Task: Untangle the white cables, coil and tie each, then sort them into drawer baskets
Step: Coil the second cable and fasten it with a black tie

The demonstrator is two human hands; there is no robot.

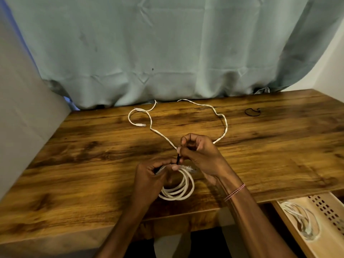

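Note:
A coiled white cable [179,190] hangs over the wooden table [93,155] near its front edge. My left hand [152,177] grips the top of the coil. My right hand [200,153] pinches a thin black tie [178,158] that runs down to the coil. A second white cable [221,116] lies loose in a wide loop on the table behind my hands, with its connector [141,125] at the back left. Another coiled white cable [301,218] rests in the beige drawer basket [323,205] at the lower right.
A black tie loop [252,112] lies on the table at the back right. A teal curtain [167,53] hangs along the table's far edge. A grey wall panel [22,118] borders the left side. The open drawer juts out below the table's right front.

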